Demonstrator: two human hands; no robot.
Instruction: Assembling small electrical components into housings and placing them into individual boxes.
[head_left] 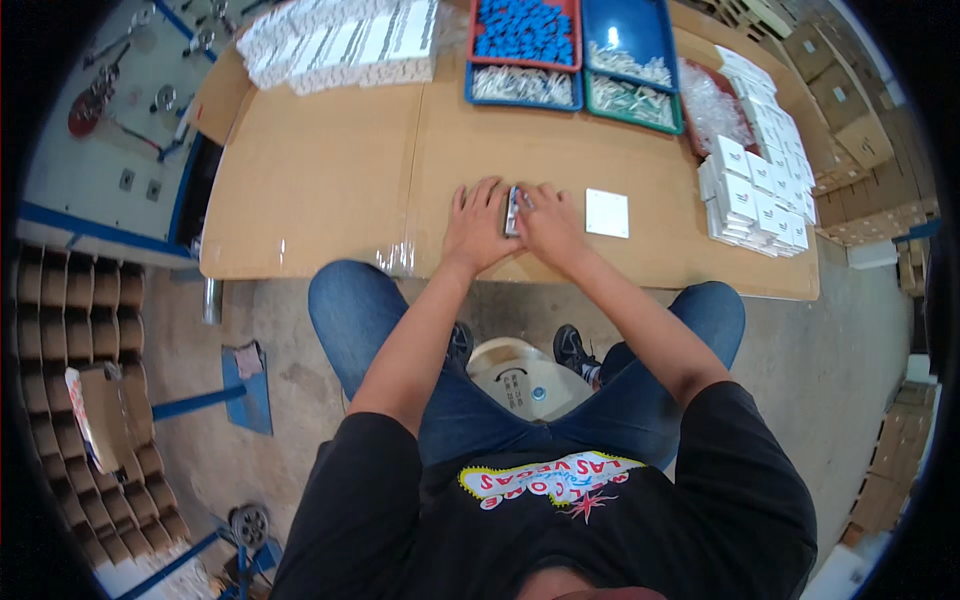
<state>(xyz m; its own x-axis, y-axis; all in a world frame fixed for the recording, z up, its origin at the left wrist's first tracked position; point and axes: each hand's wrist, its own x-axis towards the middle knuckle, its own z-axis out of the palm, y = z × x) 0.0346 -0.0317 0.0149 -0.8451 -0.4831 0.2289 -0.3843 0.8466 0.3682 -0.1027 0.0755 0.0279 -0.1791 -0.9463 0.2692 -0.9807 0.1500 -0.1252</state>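
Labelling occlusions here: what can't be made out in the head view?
- Small grey part: mostly hidden between left hand and right hand; its kind and each grip unreadable.
- Contents of the blue trays: too small.
- Stacked white boxes: bent toward the fisheye rim.

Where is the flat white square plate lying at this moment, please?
In the head view, the flat white square plate lies on the cardboard-covered table, just right of the right hand and left of the stacked small white boxes.
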